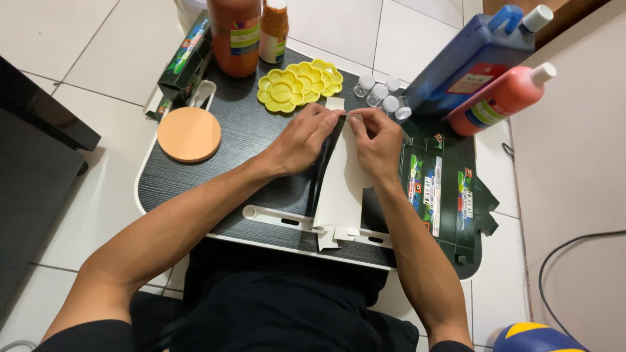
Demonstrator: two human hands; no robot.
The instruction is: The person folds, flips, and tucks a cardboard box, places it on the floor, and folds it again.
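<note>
I hold a flat, unfolded cardboard box blank (342,186), pale on the side facing me and dark on the other, over a small black lap table (248,140). My left hand (303,137) pinches its top left edge. My right hand (377,137) pinches the top right edge, with the fingertips of both hands almost meeting at the blank's upper flap. The blank's lower tabs hang past the table's near edge.
A stack of flat dark green box blanks (440,195) lies at the right. Yellow flower-shaped palettes (300,85), small clear capped jars (383,94), an orange round disc (189,133), orange paint bottles (244,32), a blue jug (469,58), a red bottle (502,98) and folded green boxes (186,62) surround them.
</note>
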